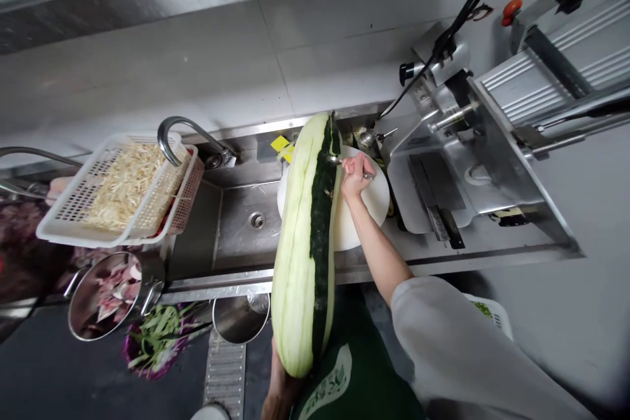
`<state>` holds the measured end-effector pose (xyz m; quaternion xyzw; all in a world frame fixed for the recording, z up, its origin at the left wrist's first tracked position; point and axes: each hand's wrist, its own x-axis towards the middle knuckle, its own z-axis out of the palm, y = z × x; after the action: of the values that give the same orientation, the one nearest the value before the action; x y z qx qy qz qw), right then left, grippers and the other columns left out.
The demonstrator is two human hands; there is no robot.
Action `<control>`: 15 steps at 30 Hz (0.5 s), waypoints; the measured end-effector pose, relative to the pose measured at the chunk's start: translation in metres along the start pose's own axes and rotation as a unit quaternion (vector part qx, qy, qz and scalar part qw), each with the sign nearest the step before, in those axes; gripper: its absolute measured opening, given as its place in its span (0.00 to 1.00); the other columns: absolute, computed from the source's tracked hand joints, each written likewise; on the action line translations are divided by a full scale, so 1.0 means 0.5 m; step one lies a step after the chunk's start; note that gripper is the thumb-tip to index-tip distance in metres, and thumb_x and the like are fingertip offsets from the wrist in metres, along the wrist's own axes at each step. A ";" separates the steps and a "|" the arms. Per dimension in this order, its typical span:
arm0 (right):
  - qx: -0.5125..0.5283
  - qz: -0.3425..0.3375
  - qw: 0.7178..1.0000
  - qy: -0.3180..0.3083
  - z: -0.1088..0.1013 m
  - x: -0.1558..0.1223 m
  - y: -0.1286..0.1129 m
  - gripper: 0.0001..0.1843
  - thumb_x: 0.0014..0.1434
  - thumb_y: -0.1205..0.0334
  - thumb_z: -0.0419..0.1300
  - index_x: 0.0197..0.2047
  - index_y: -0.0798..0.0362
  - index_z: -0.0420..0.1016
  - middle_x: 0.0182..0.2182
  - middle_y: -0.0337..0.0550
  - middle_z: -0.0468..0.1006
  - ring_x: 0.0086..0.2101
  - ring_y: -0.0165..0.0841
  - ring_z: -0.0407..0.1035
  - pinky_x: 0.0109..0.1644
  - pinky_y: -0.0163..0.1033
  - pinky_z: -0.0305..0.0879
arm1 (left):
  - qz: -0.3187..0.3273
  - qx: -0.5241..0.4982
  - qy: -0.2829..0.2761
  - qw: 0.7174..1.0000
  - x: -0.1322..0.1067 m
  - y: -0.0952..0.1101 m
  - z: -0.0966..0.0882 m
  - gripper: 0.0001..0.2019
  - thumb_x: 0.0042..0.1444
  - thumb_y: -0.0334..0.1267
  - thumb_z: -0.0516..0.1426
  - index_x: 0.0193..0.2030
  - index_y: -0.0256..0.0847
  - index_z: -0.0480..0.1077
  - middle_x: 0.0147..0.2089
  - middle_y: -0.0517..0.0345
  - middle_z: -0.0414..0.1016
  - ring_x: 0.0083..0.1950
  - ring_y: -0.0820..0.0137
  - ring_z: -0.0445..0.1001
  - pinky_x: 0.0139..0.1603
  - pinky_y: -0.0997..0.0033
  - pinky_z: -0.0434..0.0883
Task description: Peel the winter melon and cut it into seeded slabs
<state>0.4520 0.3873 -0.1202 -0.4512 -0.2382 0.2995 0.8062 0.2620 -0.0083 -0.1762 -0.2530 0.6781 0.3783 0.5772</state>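
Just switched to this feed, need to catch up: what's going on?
A person's left hand supports the near end of a large gourd; the right hand grips a metal tool, probably a peeler, towards the far end. The gourd looks mostly pale, with a dark green strip lengthwise. It extends over a round white board at the sink.

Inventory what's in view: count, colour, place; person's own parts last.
Gourd: one, green, centre
Tool: one, silver, right hand
Board: one, white, behind gourd
Sink: one, silver, left of gourd
Baskets: at least three, white, left and lower right
Shreds: one heap, pale, upper left basket
Pot: one, silver, lower left
Meat: uncounted, pink, in pot
Greens: one bunch, green, lower left
Container: one, silver, below sink
Machine: one, silver, right
Blades: count unclear, grey, right
Left hand: one, bare, gourd's near end
Right hand: one, bare, holding tool
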 end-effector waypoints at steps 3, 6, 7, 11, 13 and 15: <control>-0.013 0.007 1.000 -0.015 -0.042 -0.093 -0.031 0.39 0.62 0.22 0.56 0.21 0.47 0.49 0.18 0.33 0.49 0.21 0.31 0.56 0.31 0.43 0.71 | -0.031 -0.009 -0.059 0.998 0.018 -0.005 -0.010 0.33 0.67 0.62 0.48 0.27 0.39 0.80 0.21 0.54 0.74 0.16 0.60 0.73 0.15 0.66 0.65; -0.023 0.021 0.999 -0.022 -0.090 -0.187 -0.059 0.38 0.65 0.26 0.54 0.20 0.46 0.49 0.18 0.34 0.48 0.20 0.33 0.56 0.30 0.47 0.70 | -0.038 -0.007 -0.090 0.995 0.016 -0.008 -0.010 0.34 0.69 0.61 0.47 0.26 0.36 0.78 0.19 0.53 0.71 0.18 0.61 0.74 0.15 0.67 0.64; -0.021 0.025 0.999 -0.020 -0.107 -0.214 -0.067 0.37 0.66 0.27 0.54 0.20 0.46 0.49 0.17 0.33 0.47 0.19 0.34 0.55 0.30 0.48 0.69 | -0.030 -0.005 -0.101 0.994 0.011 -0.010 -0.009 0.34 0.70 0.59 0.46 0.28 0.35 0.78 0.20 0.53 0.72 0.19 0.61 0.75 0.15 0.68 0.64; -0.005 0.027 1.000 -0.010 -0.150 -0.273 -0.089 0.36 0.66 0.29 0.54 0.20 0.46 0.49 0.17 0.34 0.48 0.20 0.35 0.57 0.30 0.50 0.70 | 0.002 0.028 -0.141 0.990 -0.015 -0.027 0.002 0.37 0.73 0.57 0.40 0.33 0.30 0.78 0.23 0.49 0.75 0.20 0.61 0.75 0.15 0.68 0.65; -0.004 0.024 0.999 -0.021 -0.152 -0.276 -0.095 0.35 0.66 0.29 0.55 0.20 0.45 0.51 0.18 0.35 0.52 0.21 0.36 0.60 0.32 0.50 0.71 | 0.006 0.038 -0.159 0.987 -0.027 -0.042 0.009 0.38 0.74 0.55 0.36 0.34 0.29 0.76 0.24 0.46 0.76 0.19 0.61 0.75 0.16 0.66 0.66; -0.015 0.026 0.999 -0.041 -0.147 -0.275 -0.100 0.35 0.65 0.28 0.56 0.20 0.45 0.54 0.19 0.35 0.55 0.22 0.36 0.61 0.33 0.49 0.72 | 0.008 0.040 -0.198 0.979 -0.035 -0.061 0.019 0.38 0.75 0.50 0.32 0.36 0.27 0.76 0.25 0.43 0.76 0.19 0.61 0.75 0.15 0.68 0.65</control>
<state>0.4162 0.2276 -0.1274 -0.4568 -0.2634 0.3351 0.7808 0.2949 -0.0203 -0.1662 -0.1445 0.5671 0.3983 0.7063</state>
